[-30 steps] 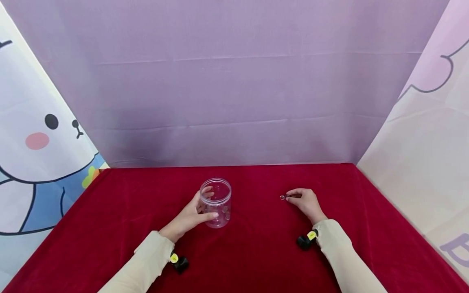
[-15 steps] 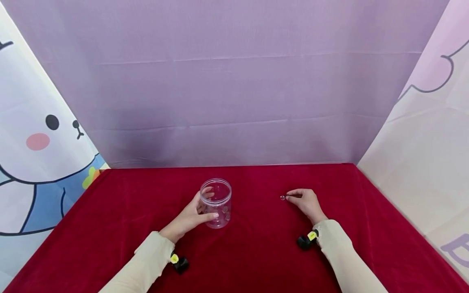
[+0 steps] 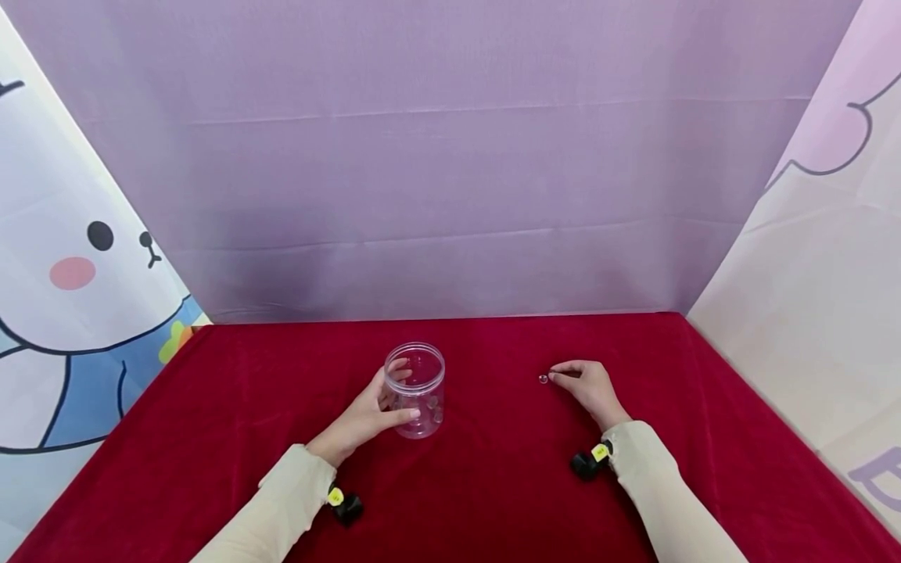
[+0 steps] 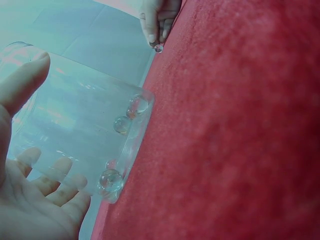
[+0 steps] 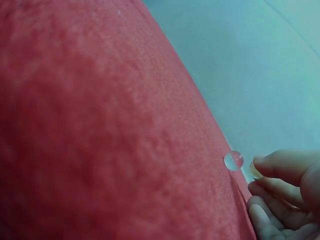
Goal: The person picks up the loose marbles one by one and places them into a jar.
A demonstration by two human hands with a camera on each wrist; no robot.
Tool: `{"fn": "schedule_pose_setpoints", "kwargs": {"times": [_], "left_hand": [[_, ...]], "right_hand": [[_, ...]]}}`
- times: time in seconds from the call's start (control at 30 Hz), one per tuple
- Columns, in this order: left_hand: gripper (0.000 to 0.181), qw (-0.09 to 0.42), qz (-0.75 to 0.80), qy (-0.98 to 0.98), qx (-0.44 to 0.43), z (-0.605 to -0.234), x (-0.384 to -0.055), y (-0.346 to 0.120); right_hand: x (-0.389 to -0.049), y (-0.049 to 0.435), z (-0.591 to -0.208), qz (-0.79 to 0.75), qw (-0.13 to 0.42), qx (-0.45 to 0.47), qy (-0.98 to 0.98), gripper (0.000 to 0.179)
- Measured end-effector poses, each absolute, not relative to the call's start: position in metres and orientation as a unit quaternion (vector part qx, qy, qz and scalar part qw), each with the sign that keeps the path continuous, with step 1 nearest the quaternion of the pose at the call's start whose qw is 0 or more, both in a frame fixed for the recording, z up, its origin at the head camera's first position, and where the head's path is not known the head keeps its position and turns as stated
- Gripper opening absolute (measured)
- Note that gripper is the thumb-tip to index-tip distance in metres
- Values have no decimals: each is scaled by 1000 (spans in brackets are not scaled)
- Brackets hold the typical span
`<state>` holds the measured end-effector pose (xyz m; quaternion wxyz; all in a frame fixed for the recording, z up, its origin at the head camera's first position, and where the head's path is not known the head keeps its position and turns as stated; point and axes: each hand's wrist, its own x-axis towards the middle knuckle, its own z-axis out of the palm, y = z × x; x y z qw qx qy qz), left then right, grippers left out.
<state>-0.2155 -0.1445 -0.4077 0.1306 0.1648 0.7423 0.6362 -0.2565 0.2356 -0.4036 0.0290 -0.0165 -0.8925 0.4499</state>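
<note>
My left hand (image 3: pixel 366 414) grips a clear plastic jar (image 3: pixel 425 403), thumb across the near side and fingers round the far side. The jar has no lid on it and stands upright on the red cloth. Several clear glass marbles (image 4: pixel 111 180) lie on its bottom. To the right, my right hand (image 3: pixel 590 391) is low over the cloth, thumb and forefinger brought together. At their tips shows a small yellowish, rounded thing (image 5: pixel 255 171), mostly hidden by the thumb. Just left of these fingertips a single clear marble (image 5: pixel 234 160) sits on the cloth.
Red velvety cloth (image 3: pixel 486 485) covers the table. A lilac curtain (image 3: pixel 450 180) rises along the back edge, with printed cartoon panels at the left (image 3: pixel 70 313) and right (image 3: pixel 823 313). Each wrist carries a small black camera.
</note>
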Motion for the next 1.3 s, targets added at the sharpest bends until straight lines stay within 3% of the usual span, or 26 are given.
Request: {"fn": "schedule_pose_setpoints", "kwargs": {"times": [0.73,1.3], "left_hand": [[82,135,634,745,159,-408,-216,-144],[82,133,632,745,163,-409,-217,-145]], "right_hand": [[-256,227,-395,482,38,5,-875,21],[-249,213,-382,506,11,19,-862,26]]}}
